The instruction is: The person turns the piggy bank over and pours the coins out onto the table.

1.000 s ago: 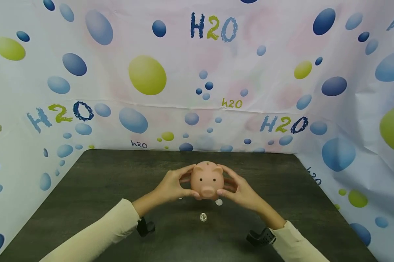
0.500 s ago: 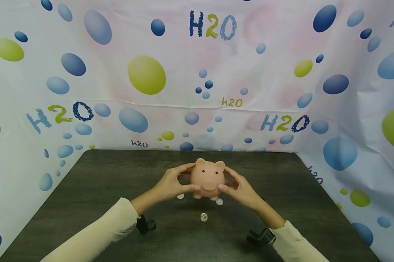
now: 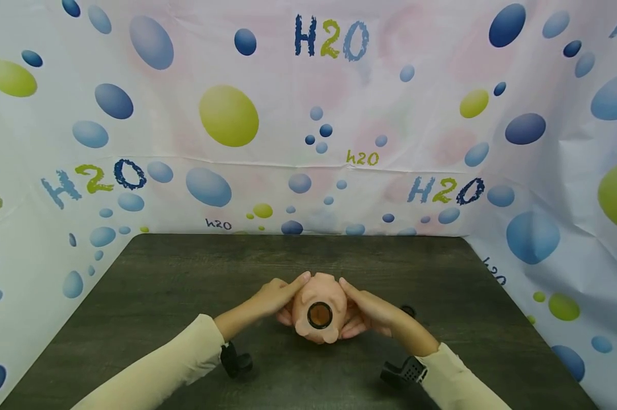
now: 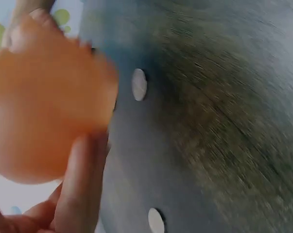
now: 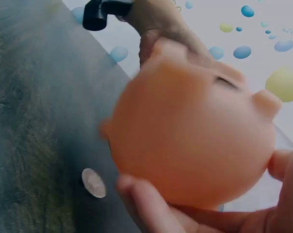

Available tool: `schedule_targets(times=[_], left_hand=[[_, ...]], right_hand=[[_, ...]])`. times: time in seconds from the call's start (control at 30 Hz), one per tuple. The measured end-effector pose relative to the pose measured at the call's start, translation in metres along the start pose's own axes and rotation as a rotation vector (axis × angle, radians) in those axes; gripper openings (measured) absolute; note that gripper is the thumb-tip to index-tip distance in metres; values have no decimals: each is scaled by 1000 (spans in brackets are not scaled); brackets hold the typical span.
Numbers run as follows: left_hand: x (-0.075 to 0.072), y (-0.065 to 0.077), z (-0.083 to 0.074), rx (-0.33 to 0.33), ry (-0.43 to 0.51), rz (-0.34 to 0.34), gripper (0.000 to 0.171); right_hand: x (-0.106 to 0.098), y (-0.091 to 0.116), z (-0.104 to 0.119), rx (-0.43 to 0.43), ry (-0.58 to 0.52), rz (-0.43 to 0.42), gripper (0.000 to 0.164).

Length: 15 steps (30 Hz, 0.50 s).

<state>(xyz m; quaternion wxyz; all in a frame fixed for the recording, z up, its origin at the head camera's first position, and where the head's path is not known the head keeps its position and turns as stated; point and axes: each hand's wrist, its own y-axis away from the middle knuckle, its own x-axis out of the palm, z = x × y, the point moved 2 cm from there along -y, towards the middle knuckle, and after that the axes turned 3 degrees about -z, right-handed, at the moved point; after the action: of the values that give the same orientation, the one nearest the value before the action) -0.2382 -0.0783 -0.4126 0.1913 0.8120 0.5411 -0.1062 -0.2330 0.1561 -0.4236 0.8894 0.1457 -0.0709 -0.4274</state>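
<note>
Both hands hold a pink piggy bank (image 3: 308,293) between them above the dark table (image 3: 185,285). It is tipped so that a round, dark-rimmed opening (image 3: 320,328) faces the head camera. My left hand (image 3: 278,299) grips one side, thumb near the top, and my right hand (image 3: 374,313) grips the other. The coin slot (image 5: 227,83) shows in the right wrist view. Coins lie on the table: one coin (image 4: 139,84) and another coin (image 4: 156,221) in the left wrist view, and a coin (image 5: 94,183) in the right wrist view. Bank and hands hide the coins from the head camera.
A small dark round object (image 3: 407,311) lies partly behind the right wrist. Black camera mounts (image 3: 235,360) hang from the wrists. A white curtain (image 3: 267,171) with coloured dots rises behind and beside the table.
The piggy bank has come down and nearer and has been turned over, from face toward the camera to opening toward the camera. The hands have turned with it, thumbs now uppermost.
</note>
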Motion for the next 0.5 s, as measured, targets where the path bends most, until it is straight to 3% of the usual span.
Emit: schedule_targets(times=[0.07, 0.17, 0.33, 0.5], left_hand=[[2, 1, 2, -86, 44, 47, 81], [5, 2, 3, -149, 80, 106, 86], [5, 3, 5, -184, 90, 133, 86], [3, 2, 5, -210, 96, 118, 82]], right_hand=[[1, 0, -3, 45, -29, 54, 84], [1, 0, -7, 90, -79, 108, 85], [0, -3, -13, 107, -104, 119, 84], [0, -4, -13, 94, -98, 52, 87]])
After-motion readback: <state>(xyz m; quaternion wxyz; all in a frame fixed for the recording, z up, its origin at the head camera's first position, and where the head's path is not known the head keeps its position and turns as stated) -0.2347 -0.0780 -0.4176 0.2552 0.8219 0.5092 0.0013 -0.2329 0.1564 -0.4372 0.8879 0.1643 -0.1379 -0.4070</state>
